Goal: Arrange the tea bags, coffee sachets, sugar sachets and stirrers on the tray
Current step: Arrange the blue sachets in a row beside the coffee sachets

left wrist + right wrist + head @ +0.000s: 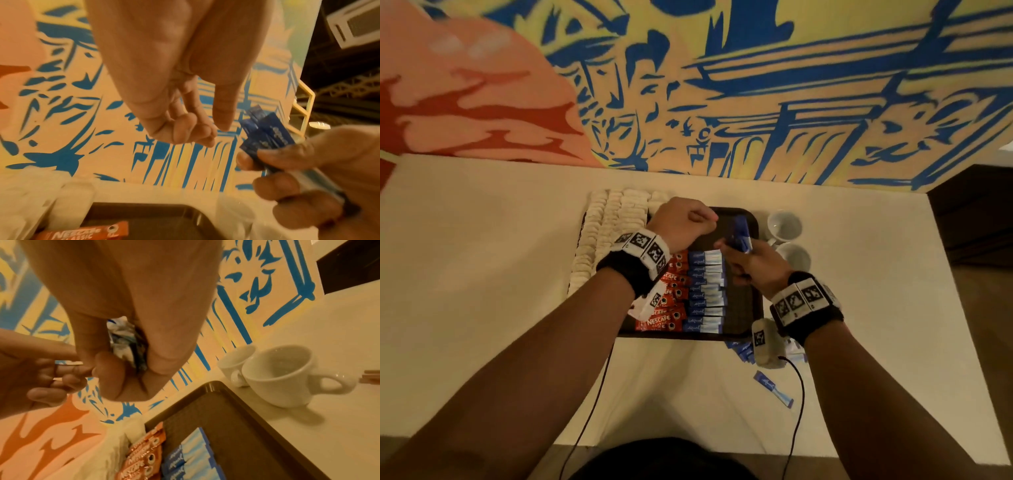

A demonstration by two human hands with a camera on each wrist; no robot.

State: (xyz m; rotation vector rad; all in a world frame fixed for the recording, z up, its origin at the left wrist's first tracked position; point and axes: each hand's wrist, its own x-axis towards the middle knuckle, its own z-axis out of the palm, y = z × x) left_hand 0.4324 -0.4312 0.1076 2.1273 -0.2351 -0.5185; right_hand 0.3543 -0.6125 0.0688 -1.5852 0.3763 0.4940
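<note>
right hand [751,262] gripping blue sachets [742,233] — above tray [751,219]

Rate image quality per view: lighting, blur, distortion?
Head: dim warm light, wide-angle bend at the wall edges, tray and blue sachet row readable. Left wrist: motion blur on the mural, left hand soft, held blue sachets smeared. Right wrist: right hand close and soft, cups fairly sharp with soft shadows.
</note>
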